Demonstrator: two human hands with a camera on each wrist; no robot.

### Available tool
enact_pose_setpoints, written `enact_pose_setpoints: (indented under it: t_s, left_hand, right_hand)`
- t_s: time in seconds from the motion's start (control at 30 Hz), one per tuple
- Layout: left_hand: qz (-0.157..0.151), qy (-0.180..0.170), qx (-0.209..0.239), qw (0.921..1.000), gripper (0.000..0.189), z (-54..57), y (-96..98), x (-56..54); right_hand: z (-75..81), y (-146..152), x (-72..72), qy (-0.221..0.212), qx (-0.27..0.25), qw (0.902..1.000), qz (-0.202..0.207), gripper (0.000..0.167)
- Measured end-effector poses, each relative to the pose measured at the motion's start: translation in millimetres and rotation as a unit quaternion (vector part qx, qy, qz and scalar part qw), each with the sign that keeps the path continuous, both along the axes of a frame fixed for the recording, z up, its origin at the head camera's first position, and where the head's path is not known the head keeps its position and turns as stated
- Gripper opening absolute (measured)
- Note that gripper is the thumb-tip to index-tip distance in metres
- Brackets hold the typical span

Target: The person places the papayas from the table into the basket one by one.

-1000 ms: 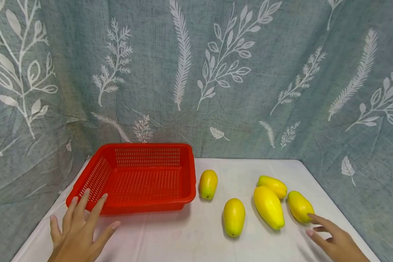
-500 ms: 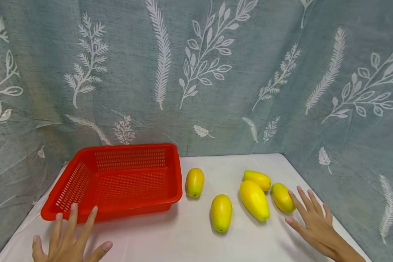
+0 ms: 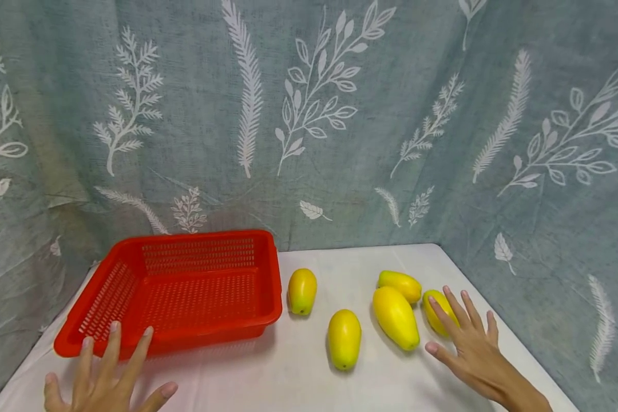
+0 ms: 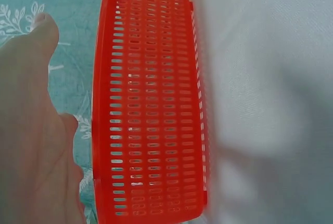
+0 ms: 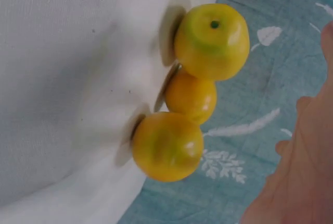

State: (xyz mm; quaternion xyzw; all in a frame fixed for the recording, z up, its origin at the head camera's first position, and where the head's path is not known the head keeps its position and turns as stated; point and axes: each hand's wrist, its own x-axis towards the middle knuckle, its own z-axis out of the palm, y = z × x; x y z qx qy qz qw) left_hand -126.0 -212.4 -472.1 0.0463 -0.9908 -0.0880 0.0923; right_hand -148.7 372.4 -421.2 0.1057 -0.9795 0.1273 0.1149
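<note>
In the head view my left hand (image 3: 100,383) hovers at the near left rim of a red plastic basket (image 3: 201,297), fingers spread and holding nothing. The left wrist view shows the basket's slotted side (image 4: 151,104) beside that hand. My right hand (image 3: 471,352) is spread in front of the rightmost yellow papaya-like fruit (image 3: 434,315), hiding part of it. Close by lie a larger fruit (image 3: 395,317) and another (image 3: 400,286) behind it. The right wrist view has this hand (image 5: 302,166) apart from the fruits, its grasp empty.
Two more yellow fruits, one at mid-table (image 3: 344,340) and one by the basket (image 3: 302,292), lie on the white-covered table (image 3: 268,377). A grey-green curtain (image 3: 195,114) with white leaf prints stands behind and at both sides.
The head view has turned rightward, so the scene sits further left. My right hand, its fingers bent beside the rightmost fruit before, has spread out. The left hand stays spread; basket and fruits keep their places.
</note>
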Motion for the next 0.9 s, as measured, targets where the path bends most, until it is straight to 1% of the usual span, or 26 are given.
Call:
enact_pose_setpoints:
  t_s: [0.1, 0.27, 0.43, 0.5, 0.53, 0.67, 0.77, 0.9]
  left_hand:
    - [-0.005, -0.012, 0.001, 0.9999, 0.126, 0.2, 1.6, -2.1]
    - [-0.011, -0.023, 0.003, 0.9997, 0.126, 3.4, 0.4, -2.8]
    - [-0.011, -0.034, 0.013, 0.9993, 0.125, 5.5, -1.5, -3.1]
    - [-0.011, -0.041, 0.018, 0.999, 0.125, 7.3, -2.4, -4.7]
    - [-0.012, -0.044, 0.023, 0.9987, 0.124, 8.9, -2.9, -5.8]
    - [-0.018, -0.059, 0.045, 0.9971, 0.121, 21.3, -5.4, -9.9]
    - [-0.026, -0.052, 0.054, 0.9968, 0.115, 30.2, -9.6, -12.5]
    - [-0.039, -0.026, 0.056, 0.9974, 0.103, 33.3, -12.8, -18.7]
  right_hand:
    - [-0.2, 3.5, -0.4, -0.003, -0.003, 1.0, -0.003, 0.082]
    - [2.0, 4.5, -1.8, -0.017, -0.007, 0.9995, -0.025, 0.082]
    - [3.8, 7.6, -2.1, -0.032, -0.024, 0.9984, -0.04, 0.081]
    - [3.3, 8.4, -2.0, -0.041, -0.02, 0.9978, -0.047, 0.082]
    - [3.1, 8.4, -1.7, -0.042, -0.021, 0.9977, -0.049, 0.082]
    - [2.4, 5.8, -1.1, -0.036, -0.017, 0.9979, -0.051, 0.081]
    - [2.6, 1.8, -1.3, -0.02, -0.019, 0.9988, -0.041, 0.079]
    - [2.3, -1.5, -1.1, -0.006, -0.026, 0.9992, -0.029, 0.076]
